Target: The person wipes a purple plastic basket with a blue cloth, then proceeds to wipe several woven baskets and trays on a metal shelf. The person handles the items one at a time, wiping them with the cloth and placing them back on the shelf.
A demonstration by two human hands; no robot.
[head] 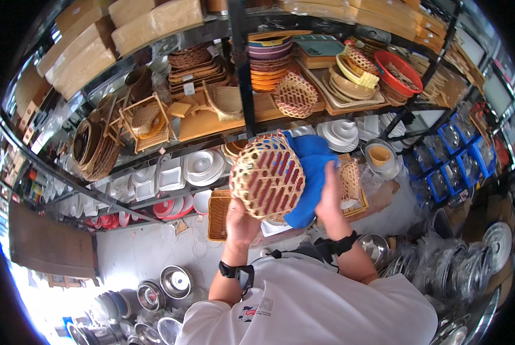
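Note:
A round woven bamboo basket with red slats is held up in front of me, its open weave facing the camera. My left hand grips its lower left edge. A blue cloth lies against the basket's right side, and my right hand presses it from the right with the fingers partly hidden by the cloth. On the shelf just beyond sits a similar red-and-tan woven basket.
Black-framed shelves hold wicker trays, a red plastic bowl and white dishes. A brown rectangular basket stands below. Blue bins are at the right. Metal bowls and wrapped metalware surround me near the floor.

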